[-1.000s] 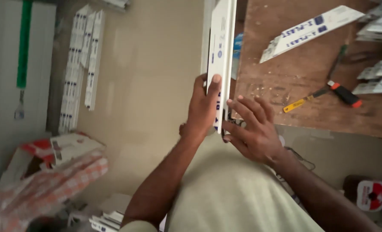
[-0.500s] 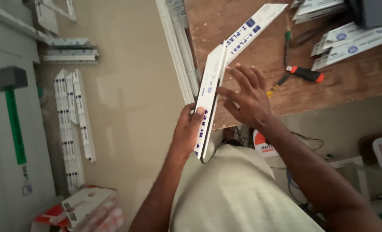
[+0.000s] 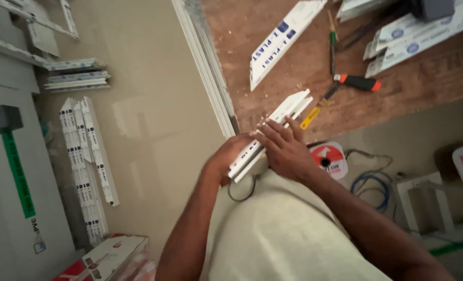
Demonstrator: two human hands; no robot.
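I see my left hand (image 3: 230, 156) clasping the near end of the short white plastic profile strip (image 3: 271, 132) while my right hand (image 3: 283, 151) presses flat on it at the brown wooden workbench (image 3: 398, 83) edge, where it could slip off sideways.

Wooden workbench (image 3: 429, 99), upper right: orange-handled screwdriver (image 3: 357, 82), white printed profile offcut (image 3: 285, 39). Floor, left: stacked white profile lengths (image 3: 88, 166). Lower right: coiled blue cable (image 3: 373, 182).

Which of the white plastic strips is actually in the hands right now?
The short white strip at the workbench edge, held between left hand and right hand; the others lie loose.
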